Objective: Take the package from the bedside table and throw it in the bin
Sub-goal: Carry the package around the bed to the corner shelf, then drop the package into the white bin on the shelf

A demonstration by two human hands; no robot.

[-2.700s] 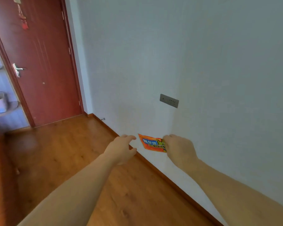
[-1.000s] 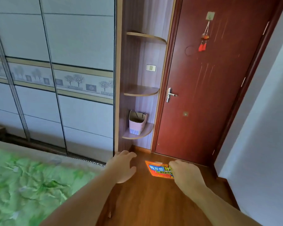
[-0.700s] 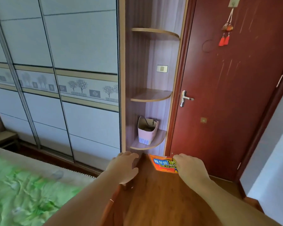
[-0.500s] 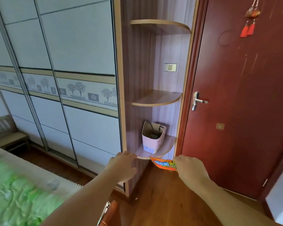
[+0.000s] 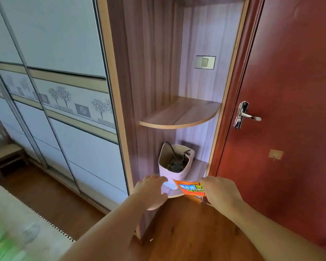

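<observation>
1. Since a moment ago I have closed in on the corner shelves: the small pink bin (image 5: pixel 174 166), which was farther off and smaller in view, now sits just beyond my hands on the lowest shelf (image 5: pixel 198 166), and the red door (image 5: pixel 290 91) has slid off to the right.
2. The orange snack package (image 5: pixel 188 189) is still in my right hand (image 5: pixel 221 192), held flat by its right edge, its free end pointing left at the bin's lower wall. It looks to be just short of the bin and below its rim.
3. To my mind the carry is nearly over; what is left is to lift the package over the rim and let go. The bin already holds something dark, so the opening is partly taken up.
4. My right hand is knuckles-up and closed on the package; the pinching fingertips are hidden under the hand.
5. My left hand (image 5: pixel 151 191) holds nothing. It is loosely open, fingers curved forward, to the near left of the bin; I cannot tell whether it touches the bin or shelf.
6. Both forearms reach forward from the near edge. The sliding wardrobe doors (image 5: pixel 64 91) fill the left, a green bedspread (image 5: pixel 4 240) lies at the near left.
</observation>
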